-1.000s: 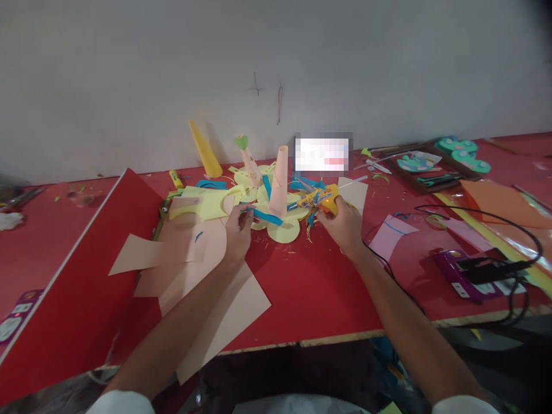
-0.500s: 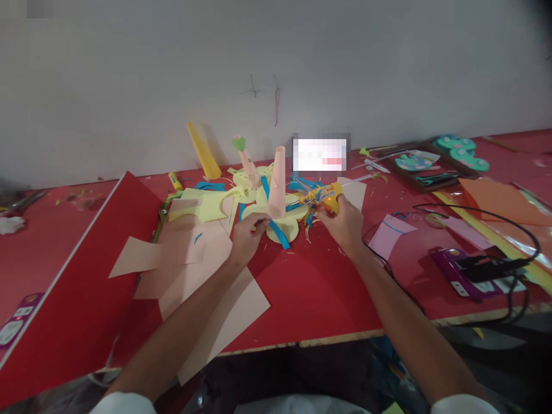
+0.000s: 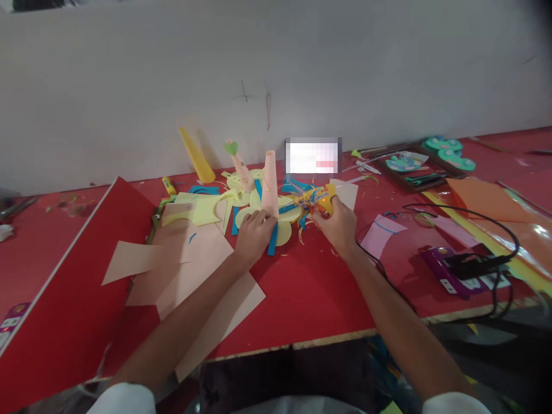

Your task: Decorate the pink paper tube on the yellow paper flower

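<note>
My left hand (image 3: 254, 234) pinches a blue paper strip (image 3: 273, 240) at the foot of an upright pink paper cone (image 3: 270, 184). The cone stands on a yellow flower-shaped cutout (image 3: 282, 229). My right hand (image 3: 338, 223) grips a yellow hot glue gun (image 3: 324, 199), its nozzle pointing left toward the cone's base. A black cord (image 3: 379, 267) trails back from the gun along my right forearm.
Peach paper sheets (image 3: 194, 259) lie under my left arm on the red table (image 3: 310, 293). A yellow cone (image 3: 196, 154) leans on the wall. A purple power strip (image 3: 459, 270) with black cables sits right. Orange sheets (image 3: 487, 201) and a tray of green cutouts (image 3: 426, 161) lie far right.
My left hand has swung the blue strip from lying across the flower to hanging down at the cone's base. The right hand with the glue gun has stayed beside the cone.
</note>
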A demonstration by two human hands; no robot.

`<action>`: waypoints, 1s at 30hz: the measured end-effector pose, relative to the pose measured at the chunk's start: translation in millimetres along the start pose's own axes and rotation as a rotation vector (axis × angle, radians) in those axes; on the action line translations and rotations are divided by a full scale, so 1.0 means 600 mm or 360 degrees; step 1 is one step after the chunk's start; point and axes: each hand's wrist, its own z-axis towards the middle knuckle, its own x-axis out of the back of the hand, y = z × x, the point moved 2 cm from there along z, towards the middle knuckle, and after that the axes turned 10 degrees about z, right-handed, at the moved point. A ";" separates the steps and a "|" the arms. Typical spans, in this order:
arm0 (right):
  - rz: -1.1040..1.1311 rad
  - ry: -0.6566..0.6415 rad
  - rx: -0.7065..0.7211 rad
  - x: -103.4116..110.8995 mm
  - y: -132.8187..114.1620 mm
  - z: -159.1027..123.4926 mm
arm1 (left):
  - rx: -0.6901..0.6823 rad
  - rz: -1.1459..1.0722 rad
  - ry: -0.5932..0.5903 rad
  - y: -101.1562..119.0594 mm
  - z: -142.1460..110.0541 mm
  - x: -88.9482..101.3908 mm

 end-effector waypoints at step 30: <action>-0.0063 -0.0012 0.0017 0.004 0.001 0.001 | -0.0088 0.0247 -0.0275 0.024 -0.040 0.021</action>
